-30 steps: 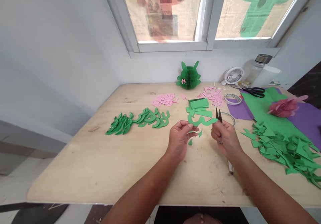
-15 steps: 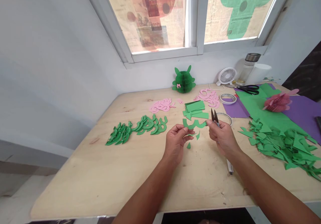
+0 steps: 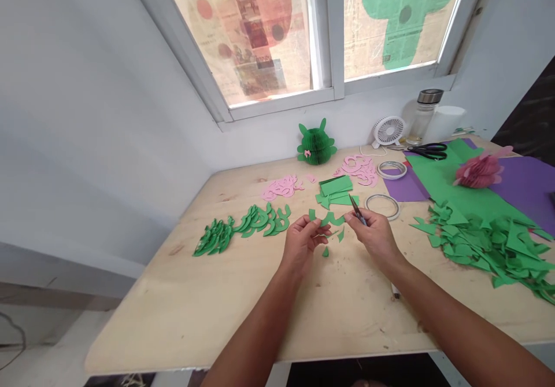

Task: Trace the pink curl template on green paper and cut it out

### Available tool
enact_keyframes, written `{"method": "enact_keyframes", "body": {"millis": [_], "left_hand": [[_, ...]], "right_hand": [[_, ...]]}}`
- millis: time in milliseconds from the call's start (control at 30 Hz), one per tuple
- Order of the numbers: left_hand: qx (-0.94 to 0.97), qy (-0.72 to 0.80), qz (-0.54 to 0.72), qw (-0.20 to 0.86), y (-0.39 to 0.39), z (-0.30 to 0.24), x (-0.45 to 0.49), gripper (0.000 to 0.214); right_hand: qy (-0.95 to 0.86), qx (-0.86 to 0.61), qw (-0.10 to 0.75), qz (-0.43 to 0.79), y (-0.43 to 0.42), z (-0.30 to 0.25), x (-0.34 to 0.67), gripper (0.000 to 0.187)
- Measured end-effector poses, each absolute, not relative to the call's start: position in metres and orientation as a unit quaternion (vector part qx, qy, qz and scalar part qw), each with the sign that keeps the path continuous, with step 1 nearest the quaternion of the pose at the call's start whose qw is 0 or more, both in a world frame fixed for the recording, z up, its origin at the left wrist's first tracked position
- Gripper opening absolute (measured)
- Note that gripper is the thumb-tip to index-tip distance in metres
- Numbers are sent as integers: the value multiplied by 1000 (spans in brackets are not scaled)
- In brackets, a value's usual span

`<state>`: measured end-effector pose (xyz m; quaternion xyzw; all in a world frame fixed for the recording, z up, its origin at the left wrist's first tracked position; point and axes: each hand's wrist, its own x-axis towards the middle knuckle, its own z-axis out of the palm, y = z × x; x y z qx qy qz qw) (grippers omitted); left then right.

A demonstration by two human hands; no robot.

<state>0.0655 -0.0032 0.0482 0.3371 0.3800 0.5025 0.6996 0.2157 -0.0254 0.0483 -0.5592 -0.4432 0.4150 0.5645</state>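
Note:
My left hand (image 3: 301,241) pinches a curved green paper cutout (image 3: 326,219) above the wooden table (image 3: 182,300). My right hand (image 3: 373,236) grips small dark snips (image 3: 356,210) whose blades point up and left, and its fingertips touch the right end of the same cutout. Small green paper scraps (image 3: 326,251) lie on the table just below the two hands. A stack of folded green paper pieces (image 3: 336,190) sits right behind the hands.
A row of finished green cutouts (image 3: 243,225) lies to the left, pink cutouts (image 3: 281,187) behind. A heap of green offcuts (image 3: 485,242) is at the right, with tape rolls (image 3: 381,205), purple and green sheets, black scissors (image 3: 427,151), a fan (image 3: 388,131) and a green paper figure (image 3: 316,144).
The view has swung left and tilted up. Both hands have drawn closer together; the snips have tipped from upright to leaning left toward the cutout.

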Motion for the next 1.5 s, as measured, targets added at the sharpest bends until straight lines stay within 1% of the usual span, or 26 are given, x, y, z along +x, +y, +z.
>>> {"method": "enact_keyframes", "body": {"millis": [200, 400, 567, 667, 700, 733, 800, 933, 967, 1033, 1167, 1300, 1467, 1500], "left_hand": [[389, 414, 457, 684, -1, 55, 62, 28], [426, 456, 430, 652, -3, 63, 43, 30], [507, 505, 323, 619, -10, 70, -2, 27], [581, 550, 229, 555, -10, 75, -33, 26], [606, 577, 207, 507, -9, 75, -42, 24], [623, 618, 208, 433, -8, 75, -49, 22], [621, 657, 238, 355, -8, 72, -59, 18], [620, 693, 299, 213, -27, 49, -59, 29], [644, 687, 297, 156, -34, 41, -55, 31], [679, 672, 282, 89, -48, 24, -46, 36], [705, 665, 243, 36, -62, 2, -29, 44], [738, 638, 217, 39, -63, 2, -30, 35], [727, 627, 277, 39, -78, -4, -55, 54], [716, 633, 293, 35, -82, -6, -59, 54]], "right_hand": [[-456, -551, 571, 403, -26, 48, 217, 31], [-407, -530, 593, 449, -25, 49, 222, 28], [-367, -503, 618, 479, -22, 49, 226, 29], [-372, -493, 613, 492, -23, 51, 226, 27], [-376, -493, 609, 494, -24, 52, 226, 26], [-378, -495, 607, 493, -24, 52, 226, 25], [-381, -499, 608, 486, -25, 53, 227, 23], [-383, -504, 612, 474, -23, 51, 228, 22], [-384, -506, 610, 473, -22, 50, 229, 23], [-388, -509, 608, 470, -21, 47, 229, 24], [-402, -504, 613, 457, -19, 41, 229, 25], [-392, -487, 645, 440, -16, 42, 231, 27], [-378, -435, 690, 438, -21, 68, 238, 26], [-374, -429, 699, 433, -24, 76, 239, 25]]}}
